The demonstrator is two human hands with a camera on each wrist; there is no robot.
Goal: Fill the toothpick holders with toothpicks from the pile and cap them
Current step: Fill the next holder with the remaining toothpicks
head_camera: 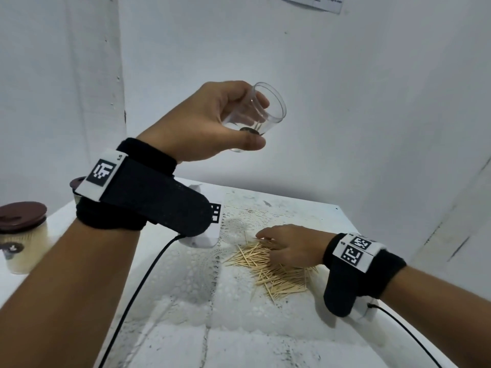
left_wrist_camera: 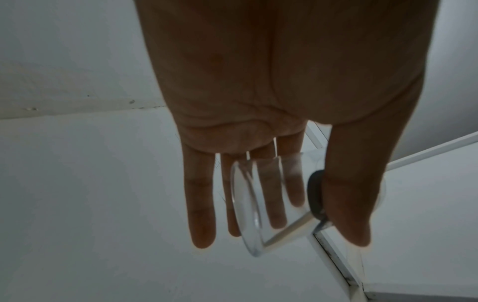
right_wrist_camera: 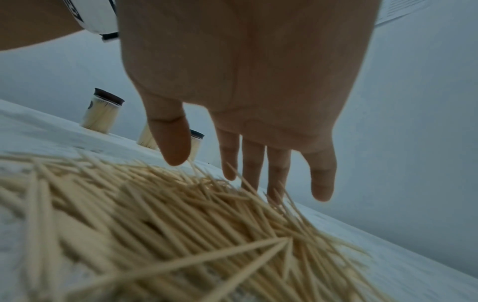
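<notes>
With its fingers spread flat, the right hand should gather an aligned bundle from the loose pile of pale wooden toothpicks beneath, then feed the empty clear plastic holder pinched aloft, mouth tilted, by the left hand.
</notes>
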